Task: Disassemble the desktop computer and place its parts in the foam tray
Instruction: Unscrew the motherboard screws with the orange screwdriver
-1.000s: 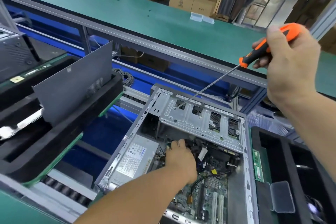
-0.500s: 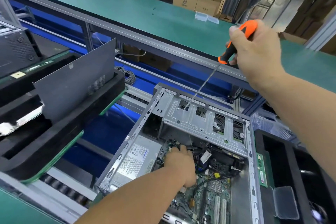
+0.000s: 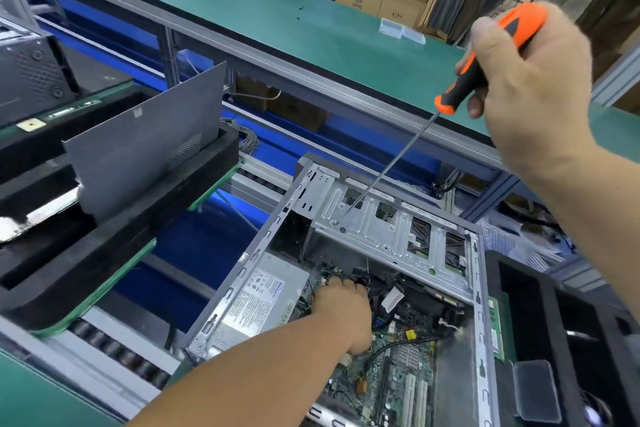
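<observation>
Open grey sheet-metal computer case (image 3: 349,291) lies on its side on the roller conveyor. Right hand (image 3: 533,90) grips orange-black screwdriver (image 3: 485,62), slim steel tip on perforated drive cage (image 3: 391,229). Left hand (image 3: 343,312) reaches among black cables; its fingers' state cannot be told. Black foam tray (image 3: 568,340) adjoins the case.

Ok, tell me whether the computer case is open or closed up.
Open. The computer case has no side cover on: motherboard, power supply and drive cage lie exposed, and the left hand reaches inside.
</observation>
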